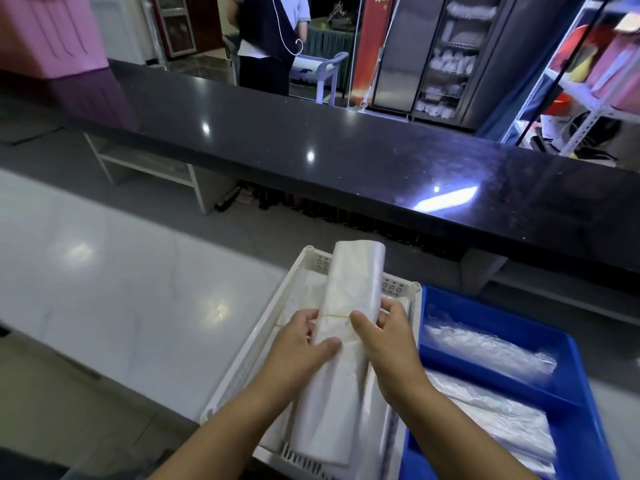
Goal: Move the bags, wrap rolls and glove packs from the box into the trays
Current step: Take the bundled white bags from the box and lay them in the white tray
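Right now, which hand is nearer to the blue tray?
Right. The right hand grips the bag bundle on its side next to the blue tray; the left hand holds the bundle's far side, over the white tray.

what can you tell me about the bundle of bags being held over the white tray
The bundle of bags is a long, flattened stack of whitish, translucent plastic, bound by a thin yellow rubber band across its middle. It lies lengthwise over the white tray, its far end past the tray's far rim. The left hand and right hand grip it from either side at the band.
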`<state>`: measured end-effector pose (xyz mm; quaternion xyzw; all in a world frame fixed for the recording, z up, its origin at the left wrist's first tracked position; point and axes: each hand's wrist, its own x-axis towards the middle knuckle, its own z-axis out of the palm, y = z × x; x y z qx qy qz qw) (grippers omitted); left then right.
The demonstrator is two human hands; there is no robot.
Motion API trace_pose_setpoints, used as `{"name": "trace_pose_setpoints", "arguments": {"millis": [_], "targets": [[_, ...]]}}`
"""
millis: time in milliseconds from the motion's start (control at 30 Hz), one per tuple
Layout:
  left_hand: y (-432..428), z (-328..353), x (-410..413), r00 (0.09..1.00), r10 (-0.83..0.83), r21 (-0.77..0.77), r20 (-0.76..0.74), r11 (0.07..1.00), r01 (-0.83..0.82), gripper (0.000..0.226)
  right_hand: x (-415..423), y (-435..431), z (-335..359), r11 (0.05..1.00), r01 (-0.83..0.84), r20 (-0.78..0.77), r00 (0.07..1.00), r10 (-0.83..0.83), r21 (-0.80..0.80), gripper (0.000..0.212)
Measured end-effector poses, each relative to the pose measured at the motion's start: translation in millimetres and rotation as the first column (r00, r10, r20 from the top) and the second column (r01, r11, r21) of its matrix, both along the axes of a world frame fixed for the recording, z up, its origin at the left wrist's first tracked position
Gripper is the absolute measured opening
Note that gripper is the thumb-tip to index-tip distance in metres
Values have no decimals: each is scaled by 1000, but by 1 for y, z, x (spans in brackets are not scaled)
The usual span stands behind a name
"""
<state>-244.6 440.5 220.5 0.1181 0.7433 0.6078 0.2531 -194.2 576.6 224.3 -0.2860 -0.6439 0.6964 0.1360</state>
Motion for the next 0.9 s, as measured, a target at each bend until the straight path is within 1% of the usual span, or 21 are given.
{"name": "trace_pose_setpoints", "arguments": {"millis": [33, 67, 100, 133, 167, 200, 233, 267, 300, 333, 367, 400, 433, 467, 500, 567, 600, 667, 700, 800, 900], "targets": [[-6, 6, -3, 999, 48, 20, 6, 999, -48, 27, -4, -1, 1, 997, -67, -2, 998, 68, 28, 19], [-14, 10, -8, 996, 87, 13, -27, 996, -86, 26, -8, -1, 1, 985, -147, 22, 989, 145, 92, 12], [-23, 14, -14, 990, 116, -24, -85, 993, -119, 24, -10, 1, 0, 947, -240, 84, 970, 227, 213, 11], [-32, 18, -19, 980, 137, -79, -148, 986, -150, 24, -11, 6, -4, 855, -355, 199, 933, 299, 378, 16], [-40, 21, -23, 968, 149, -131, -201, 975, -177, 24, -12, 11, -10, 690, -487, 351, 872, 342, 536, 21], [-47, 22, -26, 958, 154, -170, -240, 965, -197, 24, -12, 15, -16, 486, -602, 485, 798, 357, 633, 28], [-52, 22, -28, 952, 154, -198, -263, 958, -210, 22, -12, 17, -22, 283, -672, 570, 735, 368, 684, 33], [-55, 22, -29, 951, 151, -219, -272, 952, -213, 21, -12, 19, -28, 109, -694, 614, 690, 383, 712, 35], [-56, 21, -28, 953, 146, -234, -267, 949, -211, 20, -13, 19, -33, -11, -684, 634, 669, 388, 729, 35], [-54, 18, -26, 958, 142, -234, -251, 951, -202, 21, -14, 21, -36, -59, -657, 628, 685, 369, 751, 34], [-51, 14, -24, 965, 138, -219, -222, 958, -187, 22, -16, 25, -35, -32, -631, 605, 727, 325, 775, 35], [-45, 9, -21, 973, 132, -193, -188, 967, -168, 24, -17, 29, -33, 55, -595, 563, 783, 263, 802, 38], [-38, 4, -18, 979, 121, -170, -162, 974, -148, 26, -17, 35, -31, 164, -543, 515, 837, 187, 823, 43], [-29, -3, -15, 983, 101, -162, -154, 979, -126, 27, -16, 42, -28, 262, -479, 466, 878, 114, 838, 44], [-21, -10, -12, 984, 75, -173, -159, 980, -102, 25, -14, 49, -26, 336, -418, 424, 904, 58, 844, 43], [-7, -27, -8, 983, 17, -255, -182, 965, -64, 25, -9, 61, -22, 416, -339, 374, 927, -2, 844, 41], [-2, -34, -6, 980, -17, -336, -200, 941, -52, 27, -7, 64, -22, 430, -328, 370, 929, -16, 842, 40], [2, -45, -4, 969, -70, -478, -238, 877, -54, 36, -3, 67, -23, 408, -354, 396, 918, -19, 841, 40], [4, -47, -4, 964, -79, -505, -253, 861, -63, 38, -2, 68, -26, 382, -380, 415, 910, -11, 843, 39], [7, -48, -4, 955, -99, -520, -278, 852, -63, 39, 2, 65, -31, 271, -476, 487, 873, 29, 837, 36], [2, -40, -7, 973, -40, -441, -229, 895, -67, 32, 5, 63, -34, 128, -557, 552, 831, 75, 821, 32]]}}
